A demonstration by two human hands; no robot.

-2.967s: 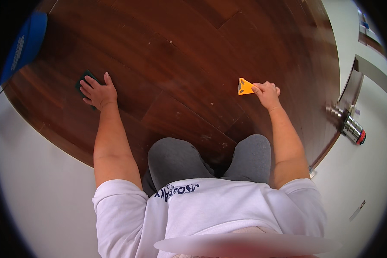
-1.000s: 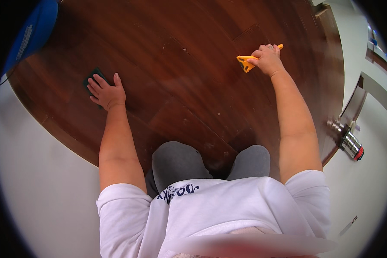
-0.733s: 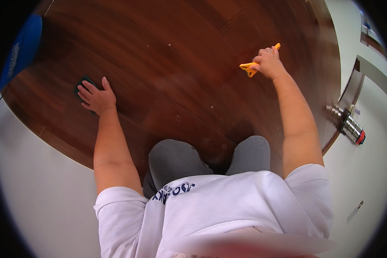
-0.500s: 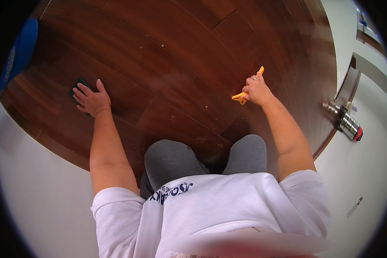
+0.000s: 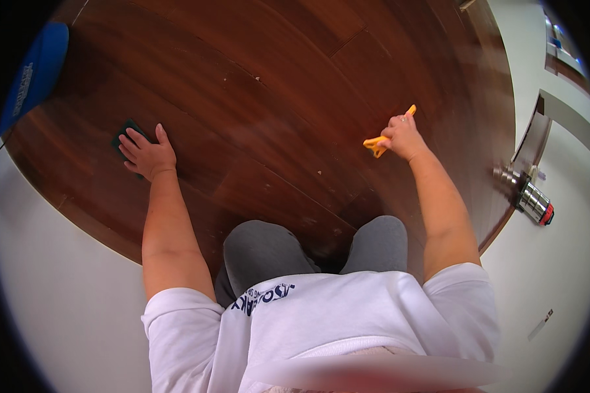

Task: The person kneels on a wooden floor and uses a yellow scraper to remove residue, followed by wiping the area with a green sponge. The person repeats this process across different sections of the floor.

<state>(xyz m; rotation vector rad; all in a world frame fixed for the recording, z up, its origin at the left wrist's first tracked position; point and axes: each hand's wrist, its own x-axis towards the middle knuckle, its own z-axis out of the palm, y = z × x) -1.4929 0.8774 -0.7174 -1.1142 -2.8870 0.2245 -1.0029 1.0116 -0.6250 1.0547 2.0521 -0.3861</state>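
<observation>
My left hand (image 5: 149, 156) lies flat with its fingers spread over a dark green scouring pad (image 5: 122, 139) on the brown wooden floor (image 5: 262, 124). Much of the pad is covered by the palm and fingers. To the right, my right hand (image 5: 404, 136) is closed round the handle of a yellow scraper-like tool (image 5: 375, 145). The tool's wider end points left, close to the boards, and the handle end sticks out beyond the fingers. Whether its edge touches the floor I cannot tell.
Pale specks are scattered over the boards, one a light crumb (image 5: 257, 78). A blue object (image 5: 42, 69) with lettering stands at the far left. White walls (image 5: 52, 242) curve round both sides. At right is a shiny metal cylinder with a red end (image 5: 536, 203). My knees (image 5: 265, 245) are near the floor.
The whole view has shifted slightly, so the floor sits lower and further right in it. My right hand has moved a little right with the yellow tool; my left hand stays on the pad.
</observation>
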